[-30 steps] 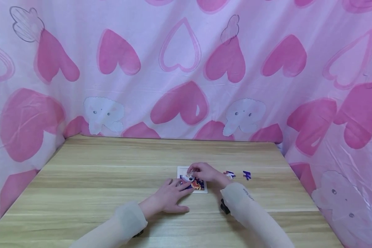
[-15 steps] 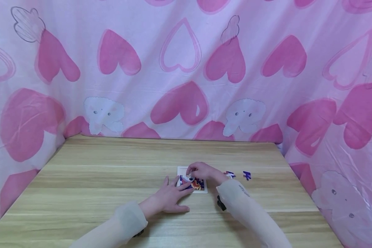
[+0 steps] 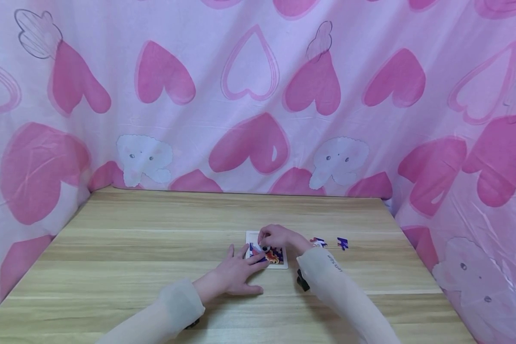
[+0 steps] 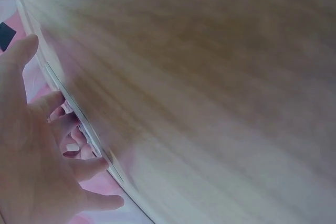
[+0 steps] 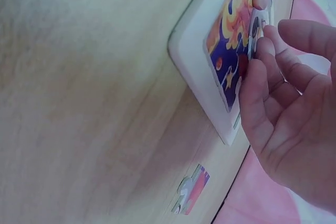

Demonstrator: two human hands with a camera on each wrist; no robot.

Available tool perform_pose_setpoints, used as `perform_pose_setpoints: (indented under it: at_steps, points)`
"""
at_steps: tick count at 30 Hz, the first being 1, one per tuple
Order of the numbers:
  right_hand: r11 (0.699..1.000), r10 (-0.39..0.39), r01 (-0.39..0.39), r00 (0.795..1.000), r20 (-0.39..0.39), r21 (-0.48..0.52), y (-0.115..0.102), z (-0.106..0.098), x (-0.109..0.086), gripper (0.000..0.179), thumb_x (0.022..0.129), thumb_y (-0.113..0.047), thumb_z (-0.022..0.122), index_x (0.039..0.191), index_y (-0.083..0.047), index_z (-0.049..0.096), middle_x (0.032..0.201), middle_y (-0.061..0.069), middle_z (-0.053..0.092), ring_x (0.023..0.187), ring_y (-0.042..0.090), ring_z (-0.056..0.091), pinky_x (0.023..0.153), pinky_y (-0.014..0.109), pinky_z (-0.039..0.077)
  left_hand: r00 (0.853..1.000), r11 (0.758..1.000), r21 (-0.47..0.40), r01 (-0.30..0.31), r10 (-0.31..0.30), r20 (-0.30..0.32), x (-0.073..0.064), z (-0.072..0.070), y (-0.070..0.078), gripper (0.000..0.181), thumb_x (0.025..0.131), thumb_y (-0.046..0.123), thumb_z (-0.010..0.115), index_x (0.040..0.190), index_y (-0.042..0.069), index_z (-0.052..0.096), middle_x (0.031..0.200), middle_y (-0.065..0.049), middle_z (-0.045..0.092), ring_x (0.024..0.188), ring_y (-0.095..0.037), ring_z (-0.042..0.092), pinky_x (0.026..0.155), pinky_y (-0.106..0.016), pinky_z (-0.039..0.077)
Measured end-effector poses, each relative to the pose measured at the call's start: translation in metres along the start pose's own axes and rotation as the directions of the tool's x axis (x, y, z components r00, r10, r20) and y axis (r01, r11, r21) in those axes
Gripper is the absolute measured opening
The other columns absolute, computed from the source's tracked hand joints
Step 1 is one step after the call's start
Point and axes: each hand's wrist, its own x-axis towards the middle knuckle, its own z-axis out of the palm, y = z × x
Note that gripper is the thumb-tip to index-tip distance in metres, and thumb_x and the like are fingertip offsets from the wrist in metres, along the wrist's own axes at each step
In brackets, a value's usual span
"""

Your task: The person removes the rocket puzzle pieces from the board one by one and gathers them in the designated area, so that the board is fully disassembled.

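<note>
A small jigsaw puzzle in a white frame (image 3: 285, 266) lies on the table, its picture dark blue with orange flames (image 5: 234, 17). My left hand (image 3: 236, 274) lies spread, with fingertips resting on the puzzle's near left part. Over the puzzle's far side is my right hand (image 3: 281, 235), its fingers curled down and pinching a small pale puzzle piece (image 4: 72, 147). The fingers hide most of this piece. In the right wrist view, the right fingertips (image 5: 255, 72) touch or nearly touch the picture.
To the right of the frame lie two loose puzzle pieces, a white-and-purple one (image 3: 319, 242) and a purple one (image 3: 343, 243). The wooden table (image 3: 155, 239) ends at a pink heart-patterned curtain (image 3: 249, 143) at the back and sides.
The right hand has shifted very slightly left, its forearm and sleeve swinging left, and its fingers have closed in lower over the puzzle. The left hand stays almost still.
</note>
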Motion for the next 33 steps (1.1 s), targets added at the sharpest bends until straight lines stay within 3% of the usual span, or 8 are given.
perform_pose_setpoints:
  at_steps: [8,18,24,33]
  points:
    - [0.999,-0.01,0.011,1.0,-0.001,0.047,0.0037,0.0002,0.0013,0.004,0.084,-0.015,0.055,0.084,-0.012,0.058,0.08,-0.003,0.055,0.071,0.013,0.049,0.067,0.03,0.039,1.0,1.0,0.006,-0.003,0.003,0.004,-0.001,0.0001,0.0,0.068,0.08,0.066,0.038,0.136,0.029,0.034,0.141,0.004,0.028,0.124,-0.041,0.022,0.088,-0.067,0.018]
    - [0.997,-0.026,0.027,1.0,-0.007,0.067,0.0057,0.0004,0.0018,0.004,0.085,-0.015,0.057,0.084,-0.012,0.058,0.078,-0.004,0.056,0.07,0.012,0.049,0.068,0.03,0.04,0.997,1.0,0.013,0.021,-0.022,0.071,-0.0031,0.0048,0.0002,0.071,0.081,0.07,0.023,0.141,0.031,0.019,0.145,0.007,0.015,0.128,-0.036,0.009,0.092,-0.065,0.008]
    - [0.991,-0.031,0.031,1.0,-0.007,0.128,0.0053,-0.001,0.0003,0.004,0.084,-0.013,0.056,0.084,-0.01,0.059,0.079,-0.002,0.056,0.072,0.013,0.05,0.07,0.031,0.039,0.996,0.999,-0.023,0.031,-0.029,0.089,-0.0037,0.0035,0.0,0.071,0.081,0.069,0.024,0.141,0.032,0.019,0.145,0.008,0.014,0.129,-0.035,0.007,0.093,-0.064,0.005]
    - [0.977,-0.106,0.102,0.994,0.012,0.189,0.006,0.0061,0.0046,0.004,0.084,-0.006,0.056,0.088,-0.007,0.056,0.073,0.0,0.056,0.066,0.013,0.053,0.064,0.026,0.044,0.997,0.999,-0.025,0.032,-0.03,0.077,-0.0041,0.004,0.0005,0.07,0.081,0.069,0.026,0.14,0.031,0.021,0.144,0.007,0.017,0.129,-0.035,0.008,0.092,-0.064,0.005]
